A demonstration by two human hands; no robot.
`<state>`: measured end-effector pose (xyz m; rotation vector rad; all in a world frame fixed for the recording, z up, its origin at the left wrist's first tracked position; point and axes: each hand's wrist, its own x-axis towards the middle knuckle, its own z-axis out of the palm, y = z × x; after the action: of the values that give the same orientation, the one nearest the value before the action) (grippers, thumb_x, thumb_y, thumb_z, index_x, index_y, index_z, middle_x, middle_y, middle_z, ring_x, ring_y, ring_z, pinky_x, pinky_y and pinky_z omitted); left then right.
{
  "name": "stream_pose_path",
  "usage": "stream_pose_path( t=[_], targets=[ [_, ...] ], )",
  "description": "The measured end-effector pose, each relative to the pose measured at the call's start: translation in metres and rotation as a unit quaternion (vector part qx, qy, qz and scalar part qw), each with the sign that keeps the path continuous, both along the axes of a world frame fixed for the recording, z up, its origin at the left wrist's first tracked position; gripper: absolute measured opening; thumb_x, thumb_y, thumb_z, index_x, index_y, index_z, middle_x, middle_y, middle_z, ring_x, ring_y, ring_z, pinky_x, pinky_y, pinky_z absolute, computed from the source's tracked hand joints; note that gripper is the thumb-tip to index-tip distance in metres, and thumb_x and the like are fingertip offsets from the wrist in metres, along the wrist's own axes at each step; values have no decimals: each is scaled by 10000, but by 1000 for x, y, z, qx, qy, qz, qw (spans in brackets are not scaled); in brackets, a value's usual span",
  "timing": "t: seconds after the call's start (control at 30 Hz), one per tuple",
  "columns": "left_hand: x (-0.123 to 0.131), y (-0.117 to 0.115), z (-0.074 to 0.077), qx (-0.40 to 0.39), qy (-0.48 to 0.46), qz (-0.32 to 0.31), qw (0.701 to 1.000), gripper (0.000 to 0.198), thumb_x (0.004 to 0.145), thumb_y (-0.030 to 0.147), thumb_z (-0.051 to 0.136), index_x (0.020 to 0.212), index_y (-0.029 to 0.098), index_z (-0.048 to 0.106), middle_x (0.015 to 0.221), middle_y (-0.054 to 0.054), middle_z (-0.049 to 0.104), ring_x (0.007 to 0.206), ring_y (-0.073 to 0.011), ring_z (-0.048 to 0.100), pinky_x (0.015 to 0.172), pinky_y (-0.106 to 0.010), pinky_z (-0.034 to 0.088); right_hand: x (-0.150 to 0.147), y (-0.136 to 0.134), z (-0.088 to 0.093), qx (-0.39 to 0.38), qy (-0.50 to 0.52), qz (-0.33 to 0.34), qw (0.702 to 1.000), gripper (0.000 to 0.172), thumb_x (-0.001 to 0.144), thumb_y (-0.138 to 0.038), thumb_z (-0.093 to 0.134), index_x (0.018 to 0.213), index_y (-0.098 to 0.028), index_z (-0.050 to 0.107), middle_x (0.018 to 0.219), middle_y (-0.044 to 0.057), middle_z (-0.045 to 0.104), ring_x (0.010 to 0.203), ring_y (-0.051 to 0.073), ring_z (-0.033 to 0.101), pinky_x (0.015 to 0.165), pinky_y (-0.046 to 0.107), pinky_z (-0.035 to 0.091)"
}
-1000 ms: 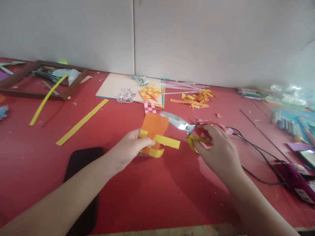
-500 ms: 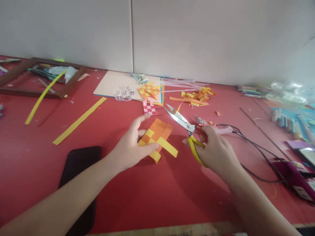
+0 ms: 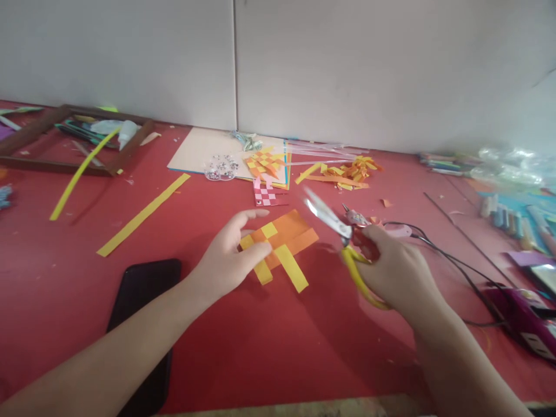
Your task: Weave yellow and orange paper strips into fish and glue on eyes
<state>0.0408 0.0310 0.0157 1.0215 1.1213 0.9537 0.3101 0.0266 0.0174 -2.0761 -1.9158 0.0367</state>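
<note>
My left hand [image 3: 232,246] pinches a woven piece of orange and yellow paper strips [image 3: 286,231] above the red table, thumb on top. Loose yellow and orange ends stick out toward the front and right. In my right hand [image 3: 391,263] is a pair of scissors [image 3: 332,217] with red and yellow handles, the blades pointing up and left, blurred by motion. The blades are apart from the paper. Beyond my left fingertips lies a small pink-and-red checkered paper fish [image 3: 264,193].
Cut scraps [image 3: 356,171] and a finished-looking orange weave [image 3: 264,162] lie at the back. A yellow strip [image 3: 143,214] and a black phone [image 3: 145,295] are on the left, near a brown frame [image 3: 102,169]. Cables run to a purple power strip [image 3: 521,318] on the right.
The scissors have moved right and down, away from the woven paper. A short yellow strip now lies by the scraps. The woven paper has turned slightly in my left hand.
</note>
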Motion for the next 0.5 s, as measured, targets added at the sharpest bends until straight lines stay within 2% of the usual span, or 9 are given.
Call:
stream_pose_path(
  t=[0.1,0.23,0.33,0.5],
  targets=[
    [-1,2,1,-29,17,-26,999,280,806,252,655,1083,233,624,904,-21,708,736,-191,677,634,-295,505,2,2,1,-47,-29,-13,998,256,727,-456,569,867,-242,575,619,44,613,554,236,580,501,288,317],
    [-3,3,0,-6,19,-57,998,64,806,216,606,861,213,637,744,17,654,649,-140,602,607,-256,446,6,5,1,-51,-32,5,998,264,733,-472,558,858,-240,581,638,50,625,537,226,569,493,278,306],
    [-4,4,0,-8,8,-88,996,37,789,212,604,789,205,640,736,20,642,642,-131,586,612,-251,440,7,5,0,-19,-22,5,1000,223,725,-452,565,817,-249,549,580,24,568,521,217,543,487,271,284],
    [-4,6,1,-49,0,-140,989,103,789,254,665,870,198,695,862,-18,710,772,-165,659,708,-282,492,4,4,2,9,2,-5,1000,217,726,-430,555,715,-264,415,534,0,483,499,196,489,489,270,268]
  ],
)
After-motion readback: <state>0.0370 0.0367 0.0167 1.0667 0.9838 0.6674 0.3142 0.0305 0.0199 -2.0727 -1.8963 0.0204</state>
